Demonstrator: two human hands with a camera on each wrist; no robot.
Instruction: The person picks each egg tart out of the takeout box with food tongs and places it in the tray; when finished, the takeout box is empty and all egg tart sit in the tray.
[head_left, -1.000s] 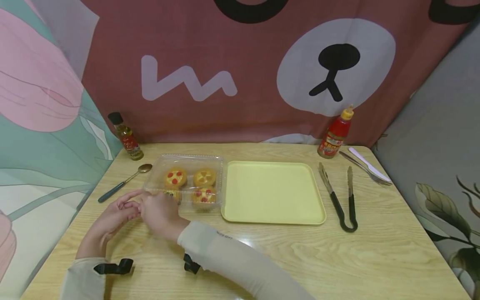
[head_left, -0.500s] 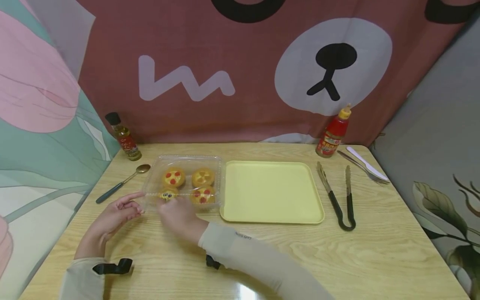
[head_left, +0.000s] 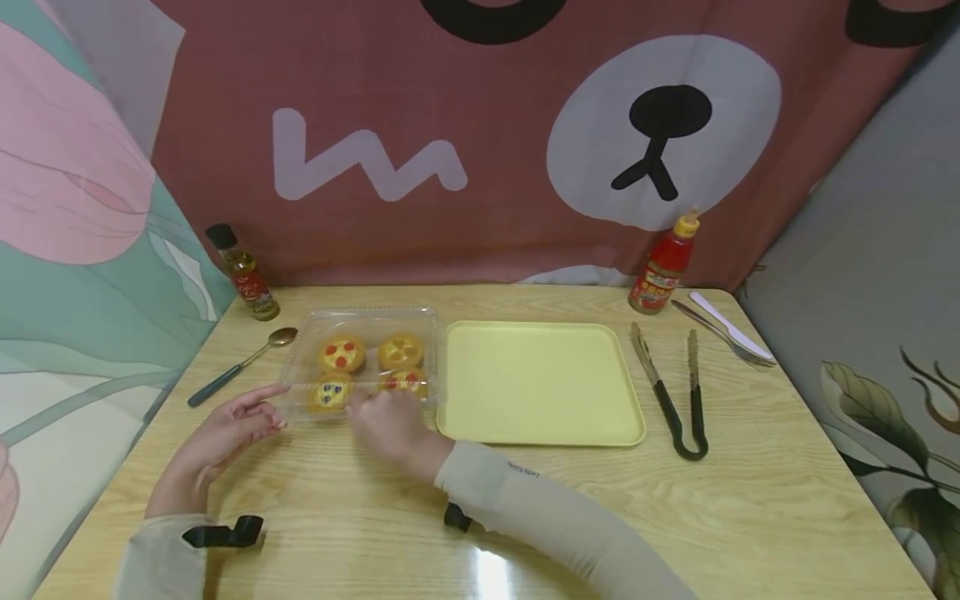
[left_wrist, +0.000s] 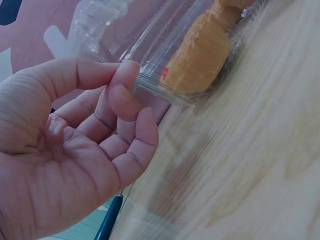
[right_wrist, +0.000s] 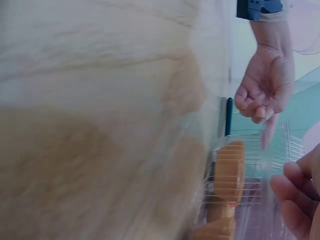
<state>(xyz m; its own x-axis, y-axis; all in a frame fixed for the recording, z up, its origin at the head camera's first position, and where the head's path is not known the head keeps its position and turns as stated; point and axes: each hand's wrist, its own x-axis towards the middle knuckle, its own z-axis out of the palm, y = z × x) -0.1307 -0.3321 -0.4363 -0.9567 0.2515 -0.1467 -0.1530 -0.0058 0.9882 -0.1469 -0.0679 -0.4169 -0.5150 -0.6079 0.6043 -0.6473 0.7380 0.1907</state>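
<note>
A clear plastic clamshell box with its lid down stands left of the middle of the table in the head view. Inside show several small round pizza-like buns, such as a red-dotted bun and a dark-dotted bun. My left hand pinches the box's front left corner between thumb and fingertips, as the left wrist view shows. Along the front rim, my right hand has its fingers curled at the box edge, covering part of a front bun. In the right wrist view those fingertips lie right at the rim.
A yellow tray lies just right of the box. Tongs, a fork, a white knife and a red sauce bottle are farther right. On the left are a spoon and an oil bottle.
My right hand has slid to the right along the box's front rim, away from the left corner. My left hand stays at that corner.
</note>
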